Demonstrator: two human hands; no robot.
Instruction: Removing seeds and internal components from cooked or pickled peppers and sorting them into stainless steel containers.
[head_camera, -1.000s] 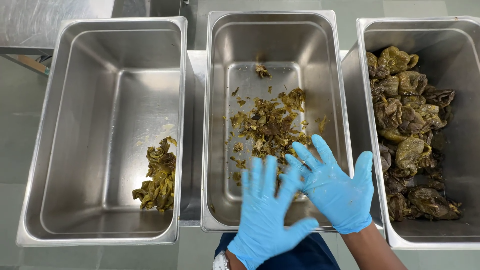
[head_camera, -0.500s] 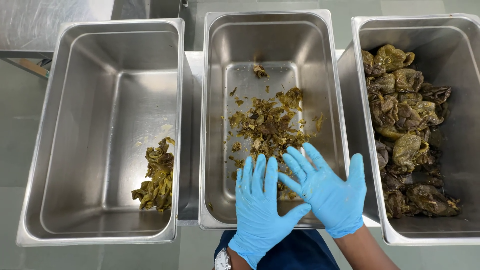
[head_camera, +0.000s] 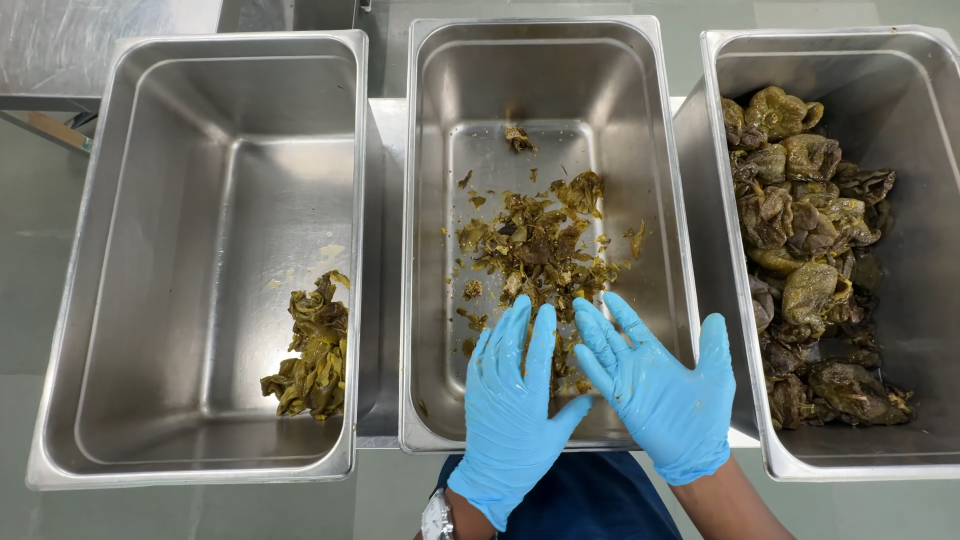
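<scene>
Seen from above, three deep stainless steel pans are sitting side by side on a steel counter. Two hands in light blue gloves are hovering over the near end of the middle pan (head_camera: 545, 60). The left hand (head_camera: 515, 400) and the right hand (head_camera: 655, 385) are both lying flat with fingers spread, gripping nothing, their fingertips reaching the edge of a loose scatter of vegetable scraps (head_camera: 535, 245). The scraps are looking olive-brown, wet and torn into small flakes, spread thinly across the pan floor. The left pan (head_camera: 150, 100) is holding a small clump of limp green strips (head_camera: 312, 350) near its front right corner. The right pan (head_camera: 900, 60) is holding a heap of whole, wrinkled, dark olive cooked peppers (head_camera: 810, 240).
</scene>
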